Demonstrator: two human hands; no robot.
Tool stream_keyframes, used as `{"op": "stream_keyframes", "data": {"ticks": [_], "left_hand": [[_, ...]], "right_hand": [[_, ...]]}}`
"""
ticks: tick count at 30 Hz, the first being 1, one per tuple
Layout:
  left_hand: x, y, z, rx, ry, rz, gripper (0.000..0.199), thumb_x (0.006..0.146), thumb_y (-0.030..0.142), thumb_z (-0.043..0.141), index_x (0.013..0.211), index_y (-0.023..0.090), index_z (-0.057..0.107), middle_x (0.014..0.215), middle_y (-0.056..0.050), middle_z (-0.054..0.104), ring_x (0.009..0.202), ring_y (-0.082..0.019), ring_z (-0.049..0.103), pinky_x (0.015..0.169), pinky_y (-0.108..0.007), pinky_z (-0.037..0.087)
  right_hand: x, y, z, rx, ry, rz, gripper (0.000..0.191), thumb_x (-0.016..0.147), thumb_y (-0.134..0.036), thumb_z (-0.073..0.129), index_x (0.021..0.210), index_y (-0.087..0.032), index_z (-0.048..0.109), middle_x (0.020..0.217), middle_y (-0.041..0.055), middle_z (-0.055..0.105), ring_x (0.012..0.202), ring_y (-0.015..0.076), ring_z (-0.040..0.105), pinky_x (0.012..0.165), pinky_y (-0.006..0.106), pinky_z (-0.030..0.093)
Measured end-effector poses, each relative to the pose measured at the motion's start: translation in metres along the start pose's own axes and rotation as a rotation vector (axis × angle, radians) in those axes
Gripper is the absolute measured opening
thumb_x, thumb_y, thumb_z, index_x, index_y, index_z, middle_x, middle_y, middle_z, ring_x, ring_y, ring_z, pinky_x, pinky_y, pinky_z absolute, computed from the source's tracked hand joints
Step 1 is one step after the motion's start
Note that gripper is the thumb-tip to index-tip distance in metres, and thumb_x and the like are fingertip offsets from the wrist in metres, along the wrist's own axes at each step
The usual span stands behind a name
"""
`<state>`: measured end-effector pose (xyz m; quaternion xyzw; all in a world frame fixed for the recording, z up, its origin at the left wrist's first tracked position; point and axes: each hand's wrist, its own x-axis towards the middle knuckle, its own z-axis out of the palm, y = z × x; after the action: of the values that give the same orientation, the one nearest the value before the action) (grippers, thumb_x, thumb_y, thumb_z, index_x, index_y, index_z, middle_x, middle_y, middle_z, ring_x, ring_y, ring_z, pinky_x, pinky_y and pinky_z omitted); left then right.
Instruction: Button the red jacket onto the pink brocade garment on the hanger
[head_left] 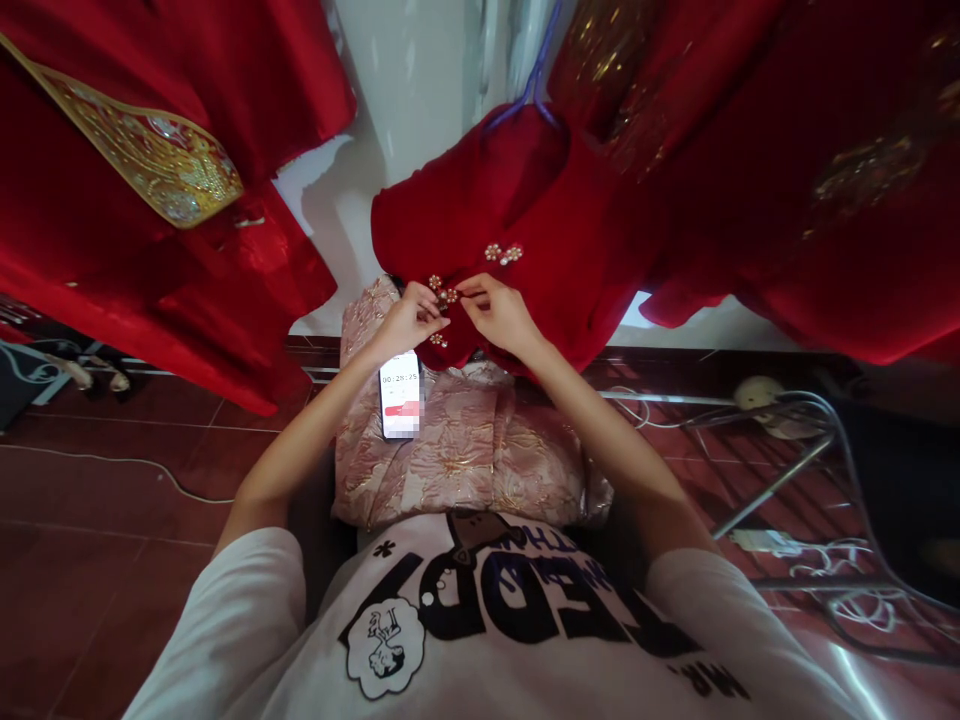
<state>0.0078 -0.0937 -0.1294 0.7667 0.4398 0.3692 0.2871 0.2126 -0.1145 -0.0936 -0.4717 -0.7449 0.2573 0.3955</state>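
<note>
From the head view, both forearms reach forward, the left hand (409,322) and right hand (499,316) closed in a fingertip pinch on one beaded floral fastener (444,295) on a hanging red jacket (555,240). The jacket shows three such fasteners; one phone (401,395) rests on a pink brocade garment (457,460) below the hands.

A deep red garment (517,225) hangs from a purple hanger (534,85), its cloth gathered and folded at the lower edge; it may be velvet or satin, as the sheen makes this hard to tell. On its front sits a beaded flower ornament (442,295), with a pearl-and-gold flower cluster (503,254) up to the right and a smaller beaded flower (439,340) just below.
</note>
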Motion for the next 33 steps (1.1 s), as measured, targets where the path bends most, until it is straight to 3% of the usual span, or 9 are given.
{"op": "stream_keyframes", "data": {"ticks": [5,7,11,14,17,21,26,29,33], "left_hand": [[-0.03,0.003,0.008,0.478,-0.233,0.217,0.027,0.086,0.007,0.068,0.111,0.018,0.066,0.115,-0.011,0.055,0.114,-0.029,0.054,0.104,-0.046,0.048],[-0.034,0.005,0.01,0.638,-0.242,0.289,0.029,0.09,0.005,0.059,0.115,0.017,0.068,0.12,-0.015,0.053,0.114,-0.031,0.052,0.101,-0.046,0.048],[-0.031,0.002,0.01,0.828,-0.239,0.389,0.02,0.099,0.011,0.05,0.1,0.016,0.069,0.108,-0.014,0.057,0.102,-0.029,0.055,0.09,-0.04,0.049],[-0.03,-0.005,0.006,0.83,-0.235,0.42,0.015,0.098,0.012,0.055,0.101,0.017,0.069,0.102,-0.01,0.06,0.098,-0.026,0.058,0.088,-0.037,0.051],[-0.031,-0.007,0.004,0.842,-0.185,0.428,0.022,0.096,0.009,0.058,0.112,0.019,0.07,0.111,-0.012,0.06,0.105,-0.028,0.058,0.088,-0.037,0.05],[-0.031,-0.002,0.005,0.877,-0.187,0.412,0.023,0.099,0.008,0.051,0.104,0.019,0.071,0.113,-0.014,0.06,0.104,-0.028,0.057,0.087,-0.038,0.05],[-0.03,0.001,0.003,0.847,-0.2,0.434,0.013,0.096,0.012,0.057,0.097,0.016,0.069,0.108,-0.014,0.065,0.1,-0.029,0.061,0.089,-0.039,0.051],[-0.029,0.002,0.001,0.719,-0.188,0.339,0.009,0.09,0.013,0.06,0.092,0.017,0.068,0.094,-0.008,0.069,0.086,-0.024,0.065,0.082,-0.036,0.052],[-0.024,-0.001,0.003,0.355,-0.148,0.109,0.009,0.079,0.014,0.066,0.086,0.019,0.067,0.08,-0.001,0.072,0.071,-0.017,0.068,0.069,-0.026,0.052]], "right_hand": [[-0.023,0.011,-0.028,-0.07,-0.117,0.081,0.015,0.094,-0.015,0.058,0.102,-0.015,0.072,0.098,0.0073,0.077,0.082,0.0158,0.073,0.083,0.029,0.059],[-0.026,0.015,-0.032,-0.131,-0.17,0.126,0.016,0.094,-0.015,0.059,0.1,-0.015,0.073,0.09,0.0067,0.077,0.077,0.0164,0.073,0.079,0.029,0.058],[-0.027,0.02,-0.028,-0.295,-0.294,0.204,0.02,0.089,-0.008,0.06,0.092,-0.015,0.078,0.087,0.0084,0.078,0.079,0.0204,0.074,0.079,0.031,0.056],[-0.028,0.022,-0.021,-0.306,-0.395,0.222,0.011,0.086,-0.011,0.068,0.083,-0.016,0.078,0.089,0.0081,0.079,0.08,0.0205,0.075,0.078,0.03,0.055],[-0.03,0.024,-0.015,-0.29,-0.397,0.222,0.002,0.084,-0.018,0.076,0.083,-0.016,0.075,0.087,0.0078,0.078,0.078,0.0187,0.073,0.075,0.028,0.055],[-0.029,0.025,-0.01,-0.282,-0.367,0.227,0.009,0.079,-0.016,0.079,0.08,-0.015,0.07,0.086,0.0068,0.077,0.077,0.0171,0.071,0.073,0.027,0.053],[-0.027,0.025,-0.01,-0.23,-0.371,0.242,0.014,0.077,-0.014,0.078,0.075,-0.015,0.065,0.075,0.0035,0.074,0.07,0.0144,0.07,0.067,0.024,0.052],[-0.026,0.024,-0.016,-0.103,-0.392,0.29,0.013,0.076,-0.014,0.077,0.078,-0.016,0.064,0.067,0.0007,0.072,0.063,0.0136,0.07,0.064,0.024,0.054],[-0.027,0.02,-0.022,0.137,-0.448,0.275,0.01,0.074,-0.013,0.074,0.08,-0.016,0.067,0.07,0.002,0.074,0.064,0.0135,0.071,0.066,0.026,0.058]]}}
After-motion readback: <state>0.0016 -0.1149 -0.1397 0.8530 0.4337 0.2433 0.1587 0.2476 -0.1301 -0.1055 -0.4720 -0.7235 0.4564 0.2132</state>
